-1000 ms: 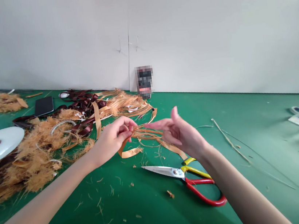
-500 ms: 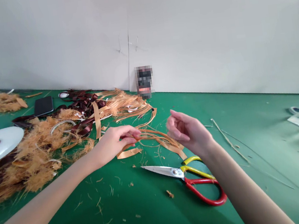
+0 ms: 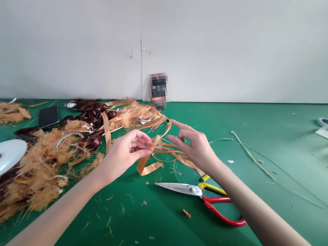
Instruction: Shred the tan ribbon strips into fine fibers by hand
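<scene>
Ribbon [image 3: 145,161], one, in left grip [image 3: 131,146]

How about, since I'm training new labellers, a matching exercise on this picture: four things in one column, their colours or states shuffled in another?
Things
1. Scissors
2. Spool
3. Left hand
4. Tabletop

Colours or states
A. Pinching tan ribbon
B. Green
C. Partly red, partly yellow
D. White

Right pairs: 1-C, 2-D, 3-A, 4-B
</scene>
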`<state>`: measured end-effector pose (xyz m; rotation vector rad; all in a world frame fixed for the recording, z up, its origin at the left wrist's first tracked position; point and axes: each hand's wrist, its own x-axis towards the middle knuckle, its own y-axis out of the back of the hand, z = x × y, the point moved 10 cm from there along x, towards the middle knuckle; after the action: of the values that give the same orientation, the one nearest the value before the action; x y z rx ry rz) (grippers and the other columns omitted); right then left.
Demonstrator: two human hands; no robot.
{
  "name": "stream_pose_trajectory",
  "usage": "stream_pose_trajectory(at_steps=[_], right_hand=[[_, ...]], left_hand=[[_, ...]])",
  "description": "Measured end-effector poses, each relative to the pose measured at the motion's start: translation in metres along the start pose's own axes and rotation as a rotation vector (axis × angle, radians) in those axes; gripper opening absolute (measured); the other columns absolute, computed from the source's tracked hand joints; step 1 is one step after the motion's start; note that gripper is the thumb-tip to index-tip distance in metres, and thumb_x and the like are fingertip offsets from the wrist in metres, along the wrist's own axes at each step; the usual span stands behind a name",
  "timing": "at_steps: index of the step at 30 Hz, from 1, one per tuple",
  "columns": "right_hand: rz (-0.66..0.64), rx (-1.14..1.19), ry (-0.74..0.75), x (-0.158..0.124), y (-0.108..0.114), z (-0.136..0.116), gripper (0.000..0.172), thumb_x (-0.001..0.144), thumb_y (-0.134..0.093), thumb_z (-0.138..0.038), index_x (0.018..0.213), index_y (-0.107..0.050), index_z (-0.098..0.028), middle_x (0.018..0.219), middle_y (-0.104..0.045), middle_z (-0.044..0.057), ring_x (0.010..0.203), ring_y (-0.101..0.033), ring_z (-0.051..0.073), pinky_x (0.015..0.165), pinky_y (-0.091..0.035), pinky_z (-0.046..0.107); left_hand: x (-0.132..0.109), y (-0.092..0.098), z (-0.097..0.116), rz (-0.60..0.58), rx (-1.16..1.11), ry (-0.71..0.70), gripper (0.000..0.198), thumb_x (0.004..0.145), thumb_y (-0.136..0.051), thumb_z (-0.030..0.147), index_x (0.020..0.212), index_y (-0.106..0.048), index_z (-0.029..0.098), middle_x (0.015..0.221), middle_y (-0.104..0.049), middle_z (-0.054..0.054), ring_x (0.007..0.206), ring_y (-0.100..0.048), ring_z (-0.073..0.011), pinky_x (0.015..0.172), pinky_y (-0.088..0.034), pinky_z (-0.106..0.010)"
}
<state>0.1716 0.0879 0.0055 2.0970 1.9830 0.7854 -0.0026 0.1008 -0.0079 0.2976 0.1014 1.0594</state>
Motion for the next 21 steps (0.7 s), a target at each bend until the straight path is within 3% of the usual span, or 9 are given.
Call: stream_pose_trajectory(at_steps=[3,5,8,11,13,15,17,19,21], right_hand=[[-0.038,0.118,-0.088,0.0,-0.006,0.003,0.048,0.091,-0.042,-0.05,0.052,-0.042,-0.023,0.116,-0.068,0.009,0.122,-0.054,0.026,0.107,-0.033,0.043],[-0.087,0.343,-0.135,0.0,-0.01,0.003,0.054,0.094,-0.033,-0.054,0.05,-0.039,-0.023,0.111,-0.071,0.007,0.123,-0.053,0.023,0.108,-0.033,0.041],[-0.177,0.787,-0.193,0.001,-0.015,-0.005,0.056,0.095,-0.028,-0.055,0.051,-0.043,-0.023,0.115,-0.07,0.005,0.126,-0.051,0.02,0.108,-0.035,0.039],[-0.161,0.956,-0.275,0.002,-0.008,-0.005,0.052,0.096,-0.031,-0.051,0.058,-0.055,-0.023,0.125,-0.065,0.002,0.109,-0.062,0.018,0.096,-0.046,0.035],[-0.154,0.951,-0.353,0.0,-0.006,0.0,0.052,0.096,-0.031,-0.05,0.067,-0.063,-0.023,0.127,-0.063,0.001,0.074,-0.064,0.012,0.075,-0.051,0.029],[-0.197,0.874,-0.426,-0.004,-0.011,0.004,0.058,0.095,-0.027,-0.054,0.073,-0.069,-0.02,0.117,-0.068,0.006,0.046,-0.046,0.006,0.053,-0.043,0.025],[-0.285,0.733,-0.514,-0.011,-0.021,0.011,0.068,0.094,-0.023,-0.058,0.075,-0.071,-0.015,0.099,-0.073,0.011,0.038,-0.029,0.004,0.042,-0.029,0.024],[-0.428,0.57,-0.604,-0.022,-0.035,0.018,0.073,0.093,-0.023,-0.061,0.077,-0.072,-0.009,0.077,-0.073,0.014,0.037,-0.023,0.003,0.039,-0.016,0.024],[-0.659,0.494,-0.666,-0.038,-0.053,0.02,0.074,0.093,-0.027,-0.06,0.078,-0.073,-0.005,0.054,-0.063,0.009,0.036,-0.021,0.004,0.04,-0.008,0.024]], left_hand=[[0.0,0.0,0.0,-0.011,-0.019,-0.021,0.023,0.079,-0.066,0.02,0.073,-0.043,0.02,0.103,-0.069,-0.006,0.098,-0.068,-0.0192,0.088,-0.054,-0.035],[0.0,-0.003,0.001,-0.043,0.04,-0.05,0.021,0.082,-0.061,0.02,0.068,-0.044,0.02,0.105,-0.068,-0.007,0.102,-0.066,-0.02,0.088,-0.054,-0.034],[-0.002,-0.007,0.0,-0.08,0.126,-0.059,0.006,0.084,-0.058,0.02,0.078,-0.059,0.019,0.098,-0.071,-0.006,0.094,-0.068,-0.0191,0.083,-0.055,-0.033],[-0.004,-0.008,0.0,-0.089,0.18,-0.05,0.011,0.083,-0.059,0.02,0.092,-0.066,0.02,0.092,-0.072,-0.004,0.085,-0.068,-0.0178,0.078,-0.056,-0.031],[-0.004,-0.007,0.002,-0.074,0.227,-0.051,0.014,0.084,-0.058,0.019,0.094,-0.068,0.02,0.093,-0.072,-0.003,0.084,-0.067,-0.017,0.076,-0.055,-0.029],[-0.005,-0.004,0.004,-0.047,0.265,-0.057,0.016,0.085,-0.057,0.018,0.095,-0.069,0.02,0.095,-0.073,-0.003,0.086,-0.067,-0.0162,0.077,-0.054,-0.028],[-0.005,-0.002,0.006,-0.023,0.274,-0.067,0.016,0.086,-0.057,0.019,0.096,-0.069,0.02,0.097,-0.073,-0.002,0.089,-0.067,-0.0159,0.078,-0.053,-0.027],[-0.005,-0.002,0.008,-0.009,0.269,-0.078,0.015,0.085,-0.06,0.02,0.097,-0.069,0.02,0.098,-0.073,-0.002,0.09,-0.067,-0.0156,0.078,-0.053,-0.025],[-0.005,-0.004,0.011,-0.005,0.267,-0.093,0.013,0.084,-0.062,0.021,0.096,-0.069,0.02,0.096,-0.073,-0.002,0.088,-0.068,-0.015,0.077,-0.053,-0.024]])
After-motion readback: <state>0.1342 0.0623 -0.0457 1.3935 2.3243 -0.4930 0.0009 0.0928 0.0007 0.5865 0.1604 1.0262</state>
